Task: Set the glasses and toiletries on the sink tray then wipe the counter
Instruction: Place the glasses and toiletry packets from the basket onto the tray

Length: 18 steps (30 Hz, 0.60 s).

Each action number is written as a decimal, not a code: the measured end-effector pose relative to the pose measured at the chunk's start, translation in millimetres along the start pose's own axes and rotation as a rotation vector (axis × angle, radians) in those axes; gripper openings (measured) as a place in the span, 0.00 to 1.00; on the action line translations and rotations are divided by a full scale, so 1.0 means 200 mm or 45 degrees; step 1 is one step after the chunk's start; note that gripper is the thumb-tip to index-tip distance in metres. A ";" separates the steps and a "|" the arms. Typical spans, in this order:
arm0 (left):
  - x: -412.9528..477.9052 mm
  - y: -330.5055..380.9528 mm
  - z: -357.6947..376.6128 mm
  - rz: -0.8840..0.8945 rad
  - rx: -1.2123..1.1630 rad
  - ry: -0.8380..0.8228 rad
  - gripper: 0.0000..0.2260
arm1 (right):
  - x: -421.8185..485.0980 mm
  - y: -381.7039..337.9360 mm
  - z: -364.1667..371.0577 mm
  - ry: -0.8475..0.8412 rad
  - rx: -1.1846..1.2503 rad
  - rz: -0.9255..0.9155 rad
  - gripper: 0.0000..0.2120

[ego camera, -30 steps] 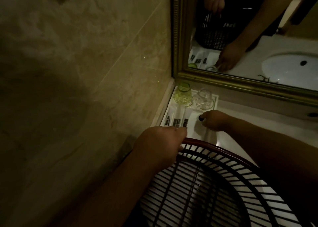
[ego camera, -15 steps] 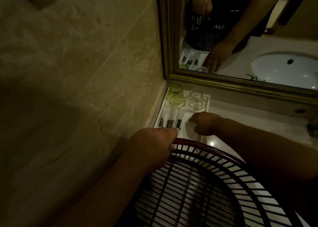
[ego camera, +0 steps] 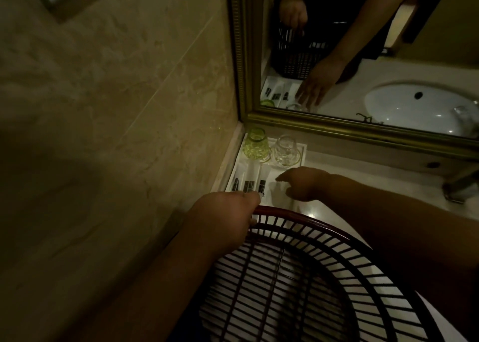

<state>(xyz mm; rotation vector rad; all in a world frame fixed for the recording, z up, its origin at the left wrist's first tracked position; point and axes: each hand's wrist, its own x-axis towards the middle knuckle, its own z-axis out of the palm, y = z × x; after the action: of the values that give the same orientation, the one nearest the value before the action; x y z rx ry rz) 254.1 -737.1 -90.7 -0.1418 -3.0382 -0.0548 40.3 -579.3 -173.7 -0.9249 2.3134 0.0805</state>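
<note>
Over tray [ego camera: 303, 148], right hand [ego camera: 303, 183] fingers [ego camera: 283, 178] extended; left hand [ego camera: 228, 214] grips basket [ego camera: 324, 225] rim.

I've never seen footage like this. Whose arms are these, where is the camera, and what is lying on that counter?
There is no machine here. These are a person's two bare hands, filmed by one camera worn on the head and looking down. The mirror above shows the same scene from the other side.

The left hand grips the rim of a dark slatted basket. The right hand reaches onto a white tray in the corner of the counter. The mirror shows its fingers spread out, apparently holding nothing.

At the back of the tray stand a green glass and a clear glass. Small toiletry packets lie in front of them.
</note>
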 end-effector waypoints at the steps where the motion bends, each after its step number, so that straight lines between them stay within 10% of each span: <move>1: 0.00 0.00 0.01 -0.012 -0.013 -0.018 0.16 | -0.04 -0.02 -0.03 0.027 0.010 -0.007 0.27; 11: 0.00 -0.01 0.02 0.028 -0.045 -0.022 0.12 | -0.74 -0.32 -0.24 0.792 0.177 -0.273 0.09; 18: 0.01 -0.03 0.05 -0.001 -0.023 -0.055 0.13 | -1.08 -0.57 0.08 0.503 0.006 -0.508 0.07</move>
<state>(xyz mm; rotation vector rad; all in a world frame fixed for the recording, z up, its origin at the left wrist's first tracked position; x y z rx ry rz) 250.6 -742.9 -100.0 -0.1448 -3.0817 -0.0808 239.6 -530.6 -41.3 -1.4908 2.4193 -0.2998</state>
